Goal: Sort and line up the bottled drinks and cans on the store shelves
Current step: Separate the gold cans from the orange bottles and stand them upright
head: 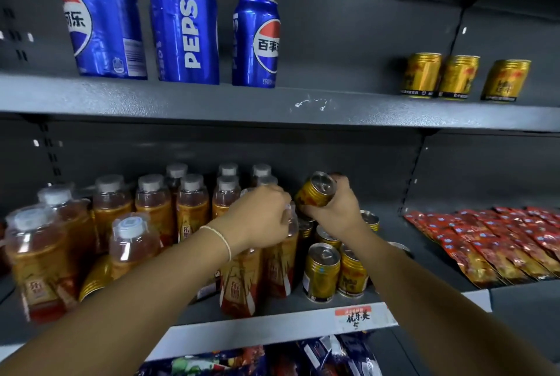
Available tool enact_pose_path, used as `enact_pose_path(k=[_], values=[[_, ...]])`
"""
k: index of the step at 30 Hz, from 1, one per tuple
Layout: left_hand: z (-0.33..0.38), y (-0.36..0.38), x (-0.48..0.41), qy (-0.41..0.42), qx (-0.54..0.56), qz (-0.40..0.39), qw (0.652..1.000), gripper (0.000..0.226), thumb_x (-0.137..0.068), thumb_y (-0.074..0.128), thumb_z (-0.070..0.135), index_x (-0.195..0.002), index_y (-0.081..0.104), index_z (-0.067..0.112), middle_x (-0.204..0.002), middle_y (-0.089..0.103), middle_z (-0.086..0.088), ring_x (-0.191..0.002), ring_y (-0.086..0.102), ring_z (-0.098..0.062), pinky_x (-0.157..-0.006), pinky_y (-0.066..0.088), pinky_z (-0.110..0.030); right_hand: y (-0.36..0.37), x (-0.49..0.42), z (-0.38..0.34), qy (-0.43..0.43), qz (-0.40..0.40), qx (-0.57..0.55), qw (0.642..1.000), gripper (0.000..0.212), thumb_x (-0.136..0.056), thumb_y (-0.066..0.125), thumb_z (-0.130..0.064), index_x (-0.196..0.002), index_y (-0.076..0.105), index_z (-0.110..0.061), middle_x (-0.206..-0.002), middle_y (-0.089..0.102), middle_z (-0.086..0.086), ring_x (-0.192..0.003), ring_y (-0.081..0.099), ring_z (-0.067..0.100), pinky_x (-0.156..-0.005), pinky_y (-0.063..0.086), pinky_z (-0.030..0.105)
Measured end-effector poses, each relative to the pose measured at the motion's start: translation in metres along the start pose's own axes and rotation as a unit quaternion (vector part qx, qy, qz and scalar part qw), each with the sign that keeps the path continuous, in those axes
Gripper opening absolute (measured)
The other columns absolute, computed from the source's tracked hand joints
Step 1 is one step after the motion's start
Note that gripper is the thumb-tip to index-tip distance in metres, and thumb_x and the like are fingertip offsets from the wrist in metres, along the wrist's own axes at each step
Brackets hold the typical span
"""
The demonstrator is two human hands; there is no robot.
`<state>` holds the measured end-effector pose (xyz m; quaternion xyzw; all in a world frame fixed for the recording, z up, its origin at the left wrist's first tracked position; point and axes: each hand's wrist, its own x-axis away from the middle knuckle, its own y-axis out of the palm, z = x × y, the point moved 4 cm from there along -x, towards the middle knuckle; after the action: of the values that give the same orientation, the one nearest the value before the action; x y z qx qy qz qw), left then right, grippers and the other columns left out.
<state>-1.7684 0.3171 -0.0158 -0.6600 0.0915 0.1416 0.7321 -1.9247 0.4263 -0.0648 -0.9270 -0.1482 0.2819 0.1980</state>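
Head view shows two bare arms reaching into the middle shelf (pixel 242 334). The right hand (pixel 336 209) has its fingers wrapped round a can (pixel 315 192) and holds it up in the air, off the shelf. The can is gold and it is tipped. Its long side leans, with the shiny top pointing up and left, toward the camera. Right under that hand stand the gold cans (pixel 321 272), all upright and close together near the front of the shelf. The left hand (pixel 260 218) is just beside the right one. Its fingers curl down over the top of a bottle (pixel 280 257) of tea, which stands at the right end of the other bottles, right next to the gold cans. So the right hand is the nearer one to the gold cans, and they lie straight down from it. I think the can must be turned upright first, then go down into a gap among them. The top cans (pixel 424 75), three gold ones, stand on the upper shelf (pixel 333 109), up and to the right, well apart from the blue cans (pixel 185 27). Red packets (pixel 500 242) lie far right.
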Motion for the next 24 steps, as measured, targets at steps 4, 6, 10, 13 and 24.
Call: enact_pose_path(k=[4, 6, 10, 13, 24], values=[[-0.004, 0.007, 0.001, -0.004, 0.002, 0.002, 1.000, 0.010, -0.088, 0.049, 0.023, -0.090, 0.057, 0.017, -0.102, 0.059, 0.000, -0.096, 0.058, -0.020, -0.082, 0.053, -0.038, 0.019, -0.021, 0.005, 0.010, -0.018, 0.014, 1.000, 0.066, -0.066, 0.090, -0.030, -0.119, 0.054, -0.013, -0.109, 0.063, 0.003, -0.103, 0.061, 0.018, -0.085, 0.052, 0.029], [-0.004, 0.009, 0.001, -0.003, -0.004, -0.001, 1.000, 0.033, -0.088, 0.049, 0.025, -0.118, 0.061, 0.015, -0.119, 0.060, -0.001, -0.108, 0.058, -0.021, -0.088, 0.053, -0.039, 0.028, -0.032, 0.008, 0.035, -0.027, 0.048, 0.998, 0.063, -0.070, 0.089, -0.035, -0.119, 0.056, -0.012, -0.112, 0.063, 0.008, -0.108, 0.059, 0.022, -0.094, 0.051, 0.038], [-0.004, 0.009, 0.002, -0.008, -0.011, -0.005, 1.000, 0.048, -0.088, 0.049, 0.025, -0.135, 0.053, 0.014, -0.136, 0.054, -0.004, -0.122, 0.053, -0.024, -0.095, 0.051, -0.041, 0.047, -0.046, 0.018, 0.078, -0.062, 0.064, 0.993, 0.033, -0.076, 0.084, -0.030, -0.096, 0.069, -0.009, -0.098, 0.069, 0.009, -0.100, 0.066, 0.026, -0.082, 0.051, 0.029], [-0.002, 0.008, 0.004, -0.008, -0.005, -0.008, 1.000, 0.043, -0.088, 0.050, 0.024, -0.130, 0.056, 0.016, -0.131, 0.055, -0.002, -0.116, 0.054, -0.024, -0.091, 0.052, -0.042, 0.057, -0.053, 0.022, 0.080, -0.056, 0.059, 0.994, 0.039, -0.075, 0.082, -0.025, -0.104, 0.064, -0.005, -0.093, 0.066, 0.007, -0.091, 0.065, 0.025, -0.071, 0.044, 0.025], [-0.002, 0.010, 0.004, -0.003, -0.023, 0.007, 1.000, 0.044, -0.089, 0.052, 0.026, -0.131, 0.052, 0.013, -0.130, 0.053, -0.003, -0.115, 0.054, -0.024, -0.090, 0.052, -0.041, 0.097, -0.067, 0.040, 0.051, -0.191, 0.285, 0.938, 0.028, -0.099, 0.050, -0.022, -0.114, 0.061, -0.003, -0.121, 0.063, 0.019, -0.112, 0.059, 0.035, -0.086, 0.045, 0.033]])
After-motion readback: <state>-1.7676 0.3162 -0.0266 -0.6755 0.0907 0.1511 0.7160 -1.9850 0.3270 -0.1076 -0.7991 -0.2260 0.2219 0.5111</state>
